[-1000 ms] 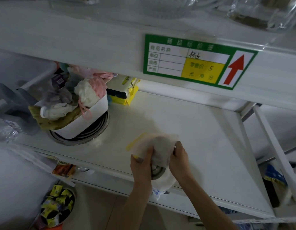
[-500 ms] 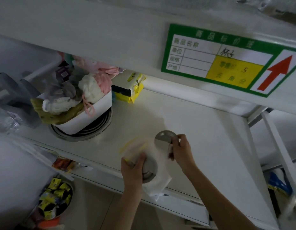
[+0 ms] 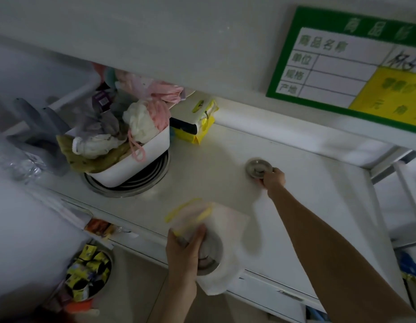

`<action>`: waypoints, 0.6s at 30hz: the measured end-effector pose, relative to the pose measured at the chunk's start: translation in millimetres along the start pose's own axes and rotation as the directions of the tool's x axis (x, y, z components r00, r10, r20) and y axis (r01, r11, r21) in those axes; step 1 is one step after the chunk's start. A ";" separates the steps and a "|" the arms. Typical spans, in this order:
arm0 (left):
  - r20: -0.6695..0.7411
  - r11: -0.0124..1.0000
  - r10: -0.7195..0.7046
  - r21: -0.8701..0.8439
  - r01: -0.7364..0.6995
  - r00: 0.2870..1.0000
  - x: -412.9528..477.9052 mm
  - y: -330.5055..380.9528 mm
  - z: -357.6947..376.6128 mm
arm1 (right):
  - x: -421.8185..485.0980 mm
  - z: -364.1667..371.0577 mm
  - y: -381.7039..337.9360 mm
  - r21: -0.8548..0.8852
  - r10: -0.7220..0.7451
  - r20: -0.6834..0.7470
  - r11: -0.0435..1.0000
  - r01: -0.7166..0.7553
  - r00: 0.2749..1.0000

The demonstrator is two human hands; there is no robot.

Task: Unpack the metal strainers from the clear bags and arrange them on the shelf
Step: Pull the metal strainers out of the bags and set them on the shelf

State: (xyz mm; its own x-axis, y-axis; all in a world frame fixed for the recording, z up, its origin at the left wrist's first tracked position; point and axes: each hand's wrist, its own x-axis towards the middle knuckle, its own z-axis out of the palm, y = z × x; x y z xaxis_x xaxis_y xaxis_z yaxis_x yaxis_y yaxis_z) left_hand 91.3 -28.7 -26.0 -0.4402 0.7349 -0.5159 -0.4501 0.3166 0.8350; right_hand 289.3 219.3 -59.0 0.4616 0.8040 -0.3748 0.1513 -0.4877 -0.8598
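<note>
A small round metal strainer (image 3: 258, 168) rests on the white shelf (image 3: 318, 197) toward its back. My right hand (image 3: 273, 179) is stretched out to it, fingers closed on its near rim. At the shelf's front edge my left hand (image 3: 183, 250) grips a clear bag (image 3: 228, 220) with a yellow zip strip. Another metal strainer (image 3: 210, 255) shows through the bag, just right of my left fingers. How many strainers the bag holds is hidden.
A white bin (image 3: 132, 159) heaped with cloths and bath sponges stands on stacked metal rings (image 3: 137, 185) at the shelf's left. Yellow packets (image 3: 197, 127) lie behind it. The upper shelf edge carries a green price label (image 3: 356, 66). A bowl of small packets (image 3: 90, 273) sits below.
My right hand pulled one strainer out of the bag and carried it right and back onto the shelf. My left hand kept hold of the bag at the front edge.
</note>
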 end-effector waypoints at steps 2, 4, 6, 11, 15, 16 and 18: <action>0.007 1.000 0.001 0.001 -0.001 1.000 0.3 2.5 0.6 | 6.8 5.6 1.0 -0.101 -0.009 -0.028 0.995 0.006 1.000; 0.011 1.000 -0.006 -0.002 0.006 1.000 1.3 4.6 3.2 | 7.0 6.8 2.5 -0.204 -0.027 -0.048 0.979 0.016 0.999; 0.016 1.000 -0.014 -0.004 0.014 1.000 5.5 4.3 6.4 | -1.6 5.2 3.5 -0.300 -0.060 -0.050 0.953 0.043 0.997; 0.002 0.997 -0.017 -0.076 0.017 1.000 16.6 0.4 23.6 | -57.1 -18.4 16.6 -0.219 -0.273 0.058 0.935 0.279 0.960; -0.067 0.987 0.091 -0.128 -0.099 0.994 19.8 1.6 47.2 | -135.8 -49.0 25.0 -0.131 -0.378 0.240 0.900 0.415 0.894; -0.091 0.983 0.115 -0.130 -0.127 0.989 21.1 2.2 52.6 | -153.2 -56.3 24.9 -0.136 -0.394 0.285 0.886 0.444 0.874; -0.116 0.978 0.158 -0.121 -0.172 0.980 23.9 1.2 61.4 | -180.4 -66.2 23.6 -0.117 -0.385 0.391 0.880 0.460 0.836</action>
State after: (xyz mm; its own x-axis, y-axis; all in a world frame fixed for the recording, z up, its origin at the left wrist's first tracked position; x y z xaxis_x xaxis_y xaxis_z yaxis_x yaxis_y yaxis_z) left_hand 127.9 26.1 -25.6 -0.5934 0.7008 -0.3958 -0.4583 0.1100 0.8819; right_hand 267.4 40.2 11.3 -0.0140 0.9929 -0.1181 0.4475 -0.0994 -0.8888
